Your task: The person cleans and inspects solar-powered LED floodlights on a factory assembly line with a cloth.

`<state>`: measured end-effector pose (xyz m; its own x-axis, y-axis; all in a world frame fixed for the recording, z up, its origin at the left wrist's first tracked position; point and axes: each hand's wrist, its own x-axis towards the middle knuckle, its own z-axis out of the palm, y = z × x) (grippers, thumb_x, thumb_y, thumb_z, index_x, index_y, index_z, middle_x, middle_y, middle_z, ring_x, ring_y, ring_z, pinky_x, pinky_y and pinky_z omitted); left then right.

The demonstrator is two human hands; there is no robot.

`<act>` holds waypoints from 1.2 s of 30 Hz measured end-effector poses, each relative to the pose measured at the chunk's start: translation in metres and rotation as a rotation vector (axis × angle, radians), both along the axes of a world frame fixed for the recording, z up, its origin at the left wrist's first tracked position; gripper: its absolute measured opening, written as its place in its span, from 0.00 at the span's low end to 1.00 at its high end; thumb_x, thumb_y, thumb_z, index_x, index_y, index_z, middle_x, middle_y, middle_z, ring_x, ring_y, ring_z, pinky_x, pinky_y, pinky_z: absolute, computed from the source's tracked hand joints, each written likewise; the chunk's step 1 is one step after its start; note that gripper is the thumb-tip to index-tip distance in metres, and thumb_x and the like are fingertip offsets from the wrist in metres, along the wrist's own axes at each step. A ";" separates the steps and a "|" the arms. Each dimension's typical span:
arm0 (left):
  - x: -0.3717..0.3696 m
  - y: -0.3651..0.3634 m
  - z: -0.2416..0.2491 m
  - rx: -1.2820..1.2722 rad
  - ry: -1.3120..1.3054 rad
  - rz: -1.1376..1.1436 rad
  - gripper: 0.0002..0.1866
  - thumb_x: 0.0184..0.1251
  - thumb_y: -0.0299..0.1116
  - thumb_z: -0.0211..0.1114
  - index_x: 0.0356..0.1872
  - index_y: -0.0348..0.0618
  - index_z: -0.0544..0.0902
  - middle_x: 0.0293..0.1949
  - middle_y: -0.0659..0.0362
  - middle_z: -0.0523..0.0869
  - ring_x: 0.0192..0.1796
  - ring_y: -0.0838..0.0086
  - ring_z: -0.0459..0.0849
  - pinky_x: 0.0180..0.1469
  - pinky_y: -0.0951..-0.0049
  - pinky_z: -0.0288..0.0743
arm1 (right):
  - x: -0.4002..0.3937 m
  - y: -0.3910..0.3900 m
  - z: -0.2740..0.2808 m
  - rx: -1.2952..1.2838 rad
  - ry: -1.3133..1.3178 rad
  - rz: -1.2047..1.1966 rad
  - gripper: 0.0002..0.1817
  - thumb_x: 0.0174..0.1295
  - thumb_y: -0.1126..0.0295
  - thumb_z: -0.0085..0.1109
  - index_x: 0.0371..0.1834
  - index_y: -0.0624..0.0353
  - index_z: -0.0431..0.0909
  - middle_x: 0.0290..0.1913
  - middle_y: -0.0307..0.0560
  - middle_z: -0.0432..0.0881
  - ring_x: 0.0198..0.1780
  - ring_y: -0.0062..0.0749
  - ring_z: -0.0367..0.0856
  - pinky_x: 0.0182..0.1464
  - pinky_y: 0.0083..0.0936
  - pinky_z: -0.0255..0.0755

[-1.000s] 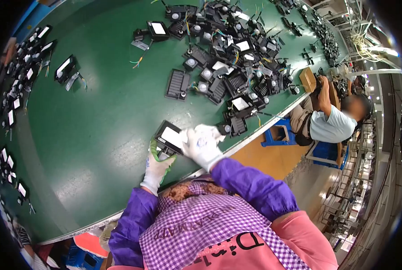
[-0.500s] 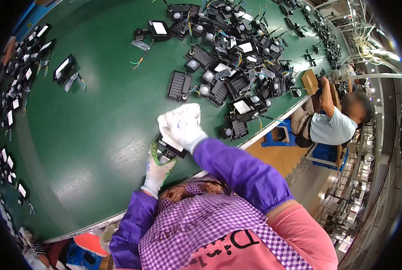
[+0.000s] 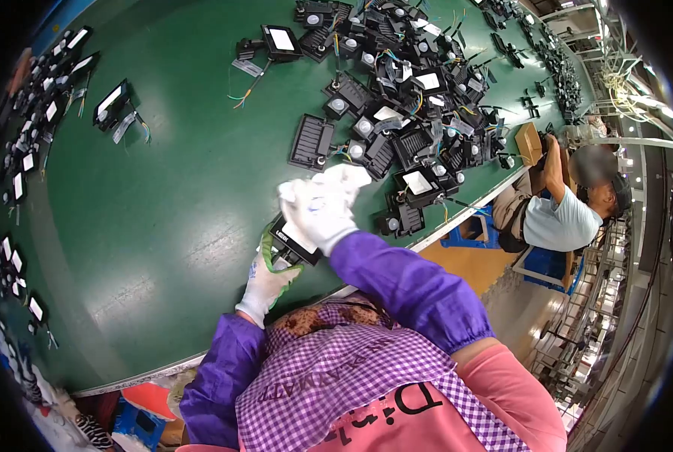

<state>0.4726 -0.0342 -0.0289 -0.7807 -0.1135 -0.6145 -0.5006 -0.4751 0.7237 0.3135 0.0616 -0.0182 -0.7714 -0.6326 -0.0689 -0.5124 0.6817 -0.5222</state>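
Note:
My left hand, in a white glove with green edging, is wrapped round the lower left of a black floodlight with a white panel. Over the light's upper right part is my right hand, also gloved, bunched and slightly blurred; white material, possibly a cloth, shows at its top. What lies between its fingers cannot be made out. Just above this hand, a black light with a ribbed back lies on the green table.
A large pile of black lights with coloured wires covers the upper right. Rows of lights line the left edge. A single light lies upper left. A person sits at the right beside a cardboard box.
My right hand has shifted a little rightward over the light, and more white material shows at its top. The whole view has also shifted slightly.

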 end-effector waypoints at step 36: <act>-0.001 -0.002 0.006 -0.073 0.009 -0.049 0.52 0.51 0.15 0.72 0.77 0.47 0.52 0.46 0.58 0.83 0.31 0.80 0.80 0.24 0.80 0.73 | 0.064 0.067 0.016 0.157 0.252 -0.056 0.15 0.57 0.57 0.64 0.38 0.56 0.75 0.30 0.56 0.81 0.31 0.55 0.82 0.36 0.47 0.77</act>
<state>0.4720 -0.0364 -0.0232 -0.7916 -0.1194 -0.5992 -0.5156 -0.3957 0.7600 0.3773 0.1282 -0.0026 -0.8102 -0.5850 0.0349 -0.5714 0.7752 -0.2694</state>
